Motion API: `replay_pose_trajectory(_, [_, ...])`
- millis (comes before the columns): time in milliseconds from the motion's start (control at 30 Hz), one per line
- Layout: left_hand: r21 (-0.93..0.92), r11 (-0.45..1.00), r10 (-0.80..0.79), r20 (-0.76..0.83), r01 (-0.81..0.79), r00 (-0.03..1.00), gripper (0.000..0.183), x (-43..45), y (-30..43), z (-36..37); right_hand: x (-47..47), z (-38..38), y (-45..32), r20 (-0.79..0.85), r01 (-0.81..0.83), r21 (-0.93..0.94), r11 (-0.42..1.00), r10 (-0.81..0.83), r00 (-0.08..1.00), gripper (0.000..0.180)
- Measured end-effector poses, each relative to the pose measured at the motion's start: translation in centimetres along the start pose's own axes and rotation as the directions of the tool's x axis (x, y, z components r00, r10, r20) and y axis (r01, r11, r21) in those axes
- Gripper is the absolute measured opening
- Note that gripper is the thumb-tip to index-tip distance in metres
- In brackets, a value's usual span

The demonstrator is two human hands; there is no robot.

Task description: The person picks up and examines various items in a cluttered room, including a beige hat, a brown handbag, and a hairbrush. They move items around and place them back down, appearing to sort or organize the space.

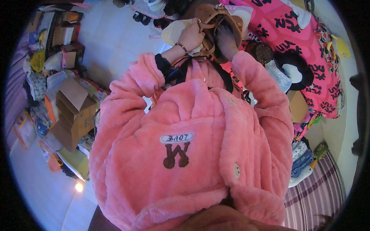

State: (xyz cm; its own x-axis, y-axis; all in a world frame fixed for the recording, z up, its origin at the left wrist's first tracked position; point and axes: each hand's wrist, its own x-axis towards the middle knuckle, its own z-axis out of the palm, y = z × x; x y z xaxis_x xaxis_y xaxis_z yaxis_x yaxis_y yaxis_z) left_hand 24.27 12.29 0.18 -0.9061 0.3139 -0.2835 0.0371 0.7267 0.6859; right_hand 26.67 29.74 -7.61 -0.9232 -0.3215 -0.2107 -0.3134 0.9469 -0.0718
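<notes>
A brown leather bag (235, 18) with a strap and metal fittings lies in front of me at the top of the view. My left hand (192, 39), with a beaded bracelet at its wrist, grips the bag by its edge near a strap. Inside the bag's open mouth is my right hand (227, 39); its fingers are in shadow, so their hold is hidden. A cream woven item (170, 31) sits beside and partly behind my left hand. Further straps hang below the hands, close to my pink fleece jacket (185, 115).
Cardboard boxes (76, 115) and heaped goods stand on the left. A pink cloth (289, 43) with black characters spreads at the upper right. On it or beside it are a round brown case (262, 52) and a black furry item (306, 72). Shoes (141, 18) lie at the top.
</notes>
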Motion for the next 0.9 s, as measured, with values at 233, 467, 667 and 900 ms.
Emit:
replay_pose_trajectory(233, [-0.038,0.998,-0.045,0.000,0.045,0.999,0.055,0.0,-1.3,0.4,1.4,-1.3,0.1,0.241,-0.088,0.226,0.970,0.032,0.970,0.040])
replay_pose_trajectory(467, [-0.022,0.999,-0.034,0.067,0.035,0.997,0.054,0.0,-1.9,-0.3,0.4,1.4,1.2,-0.002,0.199,0.012,0.980,-0.199,0.980,0.032])
replay_pose_trajectory(667, [-0.090,0.996,-0.009,0.102,0.018,0.995,0.046,0.2,-1.8,-0.2,0.0,3.1,2.2,0.119,0.224,0.172,0.959,-0.246,0.962,0.031])
replay_pose_trajectory(900, [-0.120,0.993,0.019,0.128,-0.003,0.992,0.043,-0.1,-2.5,0.8,-1.4,5.1,3.1,0.179,0.224,0.244,0.943,-0.271,0.946,0.030])
